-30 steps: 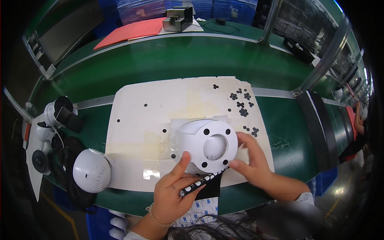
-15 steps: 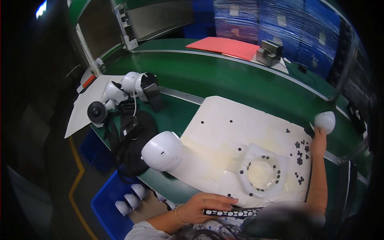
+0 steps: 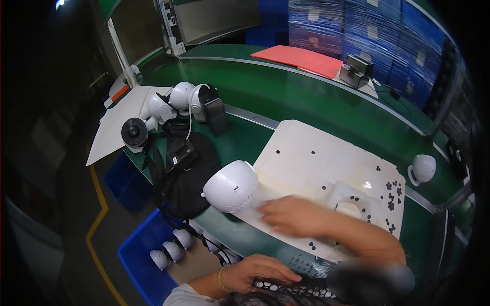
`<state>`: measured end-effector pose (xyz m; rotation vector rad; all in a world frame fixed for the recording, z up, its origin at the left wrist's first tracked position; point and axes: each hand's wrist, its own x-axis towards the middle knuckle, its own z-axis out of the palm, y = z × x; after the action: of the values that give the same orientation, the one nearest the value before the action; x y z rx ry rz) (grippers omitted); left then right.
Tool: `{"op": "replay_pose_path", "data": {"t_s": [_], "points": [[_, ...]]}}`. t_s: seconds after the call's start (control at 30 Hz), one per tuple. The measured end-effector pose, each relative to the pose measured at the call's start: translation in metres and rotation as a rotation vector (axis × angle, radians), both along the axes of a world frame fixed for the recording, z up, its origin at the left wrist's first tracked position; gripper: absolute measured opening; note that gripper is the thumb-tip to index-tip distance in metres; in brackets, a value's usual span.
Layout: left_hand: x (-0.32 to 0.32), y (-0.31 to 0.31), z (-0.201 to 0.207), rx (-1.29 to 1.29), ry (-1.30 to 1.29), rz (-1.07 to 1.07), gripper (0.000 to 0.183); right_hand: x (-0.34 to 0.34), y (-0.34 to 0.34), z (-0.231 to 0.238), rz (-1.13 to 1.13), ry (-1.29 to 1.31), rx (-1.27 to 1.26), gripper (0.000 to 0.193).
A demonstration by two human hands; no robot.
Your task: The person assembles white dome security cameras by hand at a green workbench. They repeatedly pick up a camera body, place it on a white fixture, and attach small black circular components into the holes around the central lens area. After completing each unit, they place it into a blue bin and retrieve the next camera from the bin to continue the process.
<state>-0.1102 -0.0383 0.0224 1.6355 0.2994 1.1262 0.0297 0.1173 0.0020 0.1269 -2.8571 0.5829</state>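
Observation:
Low in the picture, my left hand (image 3: 258, 274) is closed on a black strip with white round spots (image 3: 317, 290). Its fingers lie over the strip's left end. My right hand (image 3: 291, 217) hangs over the near edge of the white board (image 3: 291, 171), smeared by motion, so its fingers cannot be read. Left of it, apart from the fingertips, a large white rounded housing (image 3: 232, 187) sits on the board's left corner. Partly behind my right forearm lies a translucent white ring-shaped fixture (image 3: 337, 194). Small black round pads (image 3: 391, 196) dot the board, clustered on its right side.
A small white camera (image 3: 423, 168) stands on the green belt (image 3: 245, 81) at the right. Several white cameras (image 3: 182, 95) and a black bag (image 3: 189, 178) lie at left. Below is a blue bin (image 3: 138, 265) of white round parts. Pink sheets (image 3: 301, 60) lie at the back.
My right hand has let go of the small white camera on the belt at right and swung left over the board. My left hand keeps the strip. The whole view has shifted slightly.

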Motion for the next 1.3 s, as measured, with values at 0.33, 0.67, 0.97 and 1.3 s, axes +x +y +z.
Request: {"op": "replay_pose_path", "data": {"t_s": [0.33,0.67,0.97,1.3], "points": [[0.002,-0.013,-0.008,-0.038,0.149,0.122,0.03,-0.052,-0.037,0.005,-0.324,0.252,0.136,0.043],[0.043,0.006,0.003,-0.367,0.211,0.199,0.029,0.141,-0.046,0.057,-0.873,0.767,-1.174,0.023],[0.087,0.035,0.017,-0.291,0.286,0.407,0.02,0.188,-0.068,0.04,-1.306,0.526,-0.499,0.043],[0.112,0.042,0.003,-0.025,0.372,0.476,0.025,0.166,-0.096,0.061,-0.796,0.46,0.022,0.025]]}}
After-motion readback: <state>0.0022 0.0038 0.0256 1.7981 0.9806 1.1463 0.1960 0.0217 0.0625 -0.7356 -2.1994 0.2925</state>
